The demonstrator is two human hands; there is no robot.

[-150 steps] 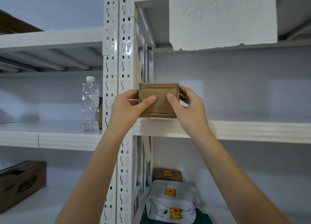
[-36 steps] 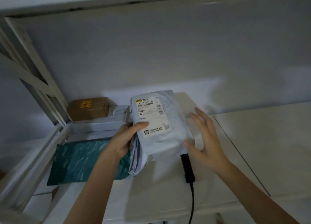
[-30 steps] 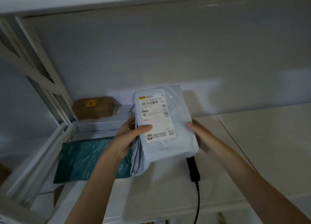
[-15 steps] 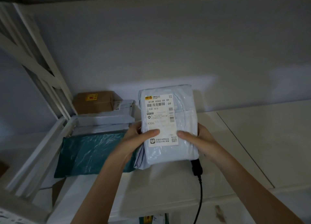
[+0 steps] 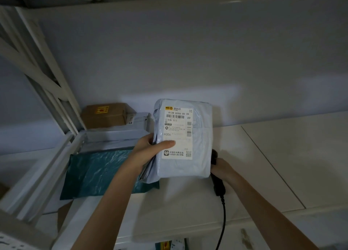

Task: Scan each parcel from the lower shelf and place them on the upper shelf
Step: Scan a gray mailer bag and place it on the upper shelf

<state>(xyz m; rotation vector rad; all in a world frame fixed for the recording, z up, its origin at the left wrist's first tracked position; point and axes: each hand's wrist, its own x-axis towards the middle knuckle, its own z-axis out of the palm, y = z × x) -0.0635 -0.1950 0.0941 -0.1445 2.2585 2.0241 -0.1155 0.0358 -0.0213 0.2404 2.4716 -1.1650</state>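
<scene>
Pale grey-blue plastic wraps the 1 soft mailer parcel [image 5: 185, 142] that the left hand [image 5: 148, 152] holds up above the white lower shelf board [image 5: 273, 161], thumb pressed across the front and fingers curled behind its left edge. Its 1 white shipping label [image 5: 178, 133] faces the camera and reads "872R H306 00 09", then "09" at the right and "H306" at the left; there are 1 long barcode near the top, smaller barcodes down the right edge, a yellow logo at the top left corner and 1 small QR code at the bottom right. Smaller printed lines are too fine to read.

The right hand [image 5: 222, 169] sits just right of the parcel's lower corner, fingers wrapped around the 1 black handheld barcode scanner [image 5: 217, 184]; its head is hidden behind the parcel and its 1 black cable [image 5: 223, 217] drops over the shelf's front edge.

Left of the left hand lie 4 more parcels: 1 dark teal plastic mailer bag [image 5: 98, 171] nearest, 2 flat pale grey mailers [image 5: 114, 137] stacked behind it, and 1 brown cardboard box [image 5: 105, 115] at the back with a yellow-and-red sticker whose print cannot be read. White metal shelf uprights [image 5: 43, 71] stand further left.
</scene>
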